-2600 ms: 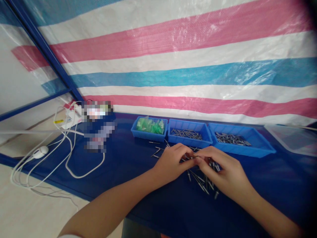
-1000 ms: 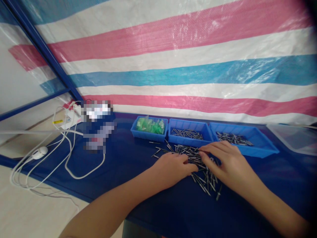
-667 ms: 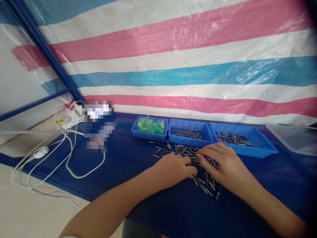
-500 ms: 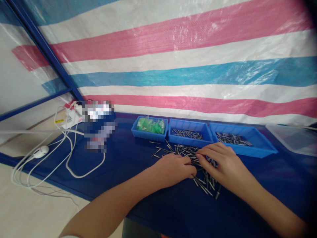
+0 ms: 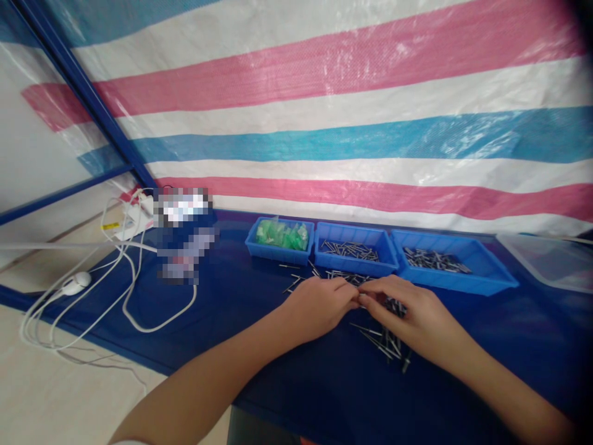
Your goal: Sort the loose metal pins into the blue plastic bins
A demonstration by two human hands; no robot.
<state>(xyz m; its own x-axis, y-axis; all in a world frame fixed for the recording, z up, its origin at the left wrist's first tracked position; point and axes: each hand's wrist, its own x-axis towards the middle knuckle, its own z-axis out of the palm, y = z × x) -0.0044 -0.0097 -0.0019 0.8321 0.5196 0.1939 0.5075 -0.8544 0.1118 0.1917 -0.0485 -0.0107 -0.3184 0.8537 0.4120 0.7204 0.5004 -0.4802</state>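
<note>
Head view: both bare hands over a blue table (image 5: 315,389), fingertips meeting above a loose pile of thin metal pins (image 5: 384,346). Left hand (image 5: 322,309) is narrow, fingers curled in, back of hand toward camera; can't tell if a pin is in its grip. Right hand (image 5: 412,312) is arched, thumb and fingers bent into a loop, tips close together and up against the left fingertips. Anything pinched there is too small and hidden to make out, so can't tell what the right holds either.

Pile sits under and around the hands, partly covered: some pins show beyond the knuckles, some beneath the right palm, several fanned out on the near side. A few strays lie to the left, past the left hand.

Three blue bins in a row behind the pile. Left bin (image 5: 278,252) has green packets (image 5: 282,235), contents unclear. Middle bin (image 5: 356,266) has a layer of metal pins, lying at mixed angles. Right bin (image 5: 486,278), the longest, has more pins, heaped toward its left part. Clear plastic tray or lid (image 5: 546,259) just beside it, far right.

Left end of table: white cables (image 5: 132,266) in loose loops, white plug-like piece (image 5: 78,283), two pixelated patches, items unreadable. Striped plastic sheet (image 5: 324,142), red, white and blue, hangs behind everything; blue metal post (image 5: 88,99) slants at upper left.
</note>
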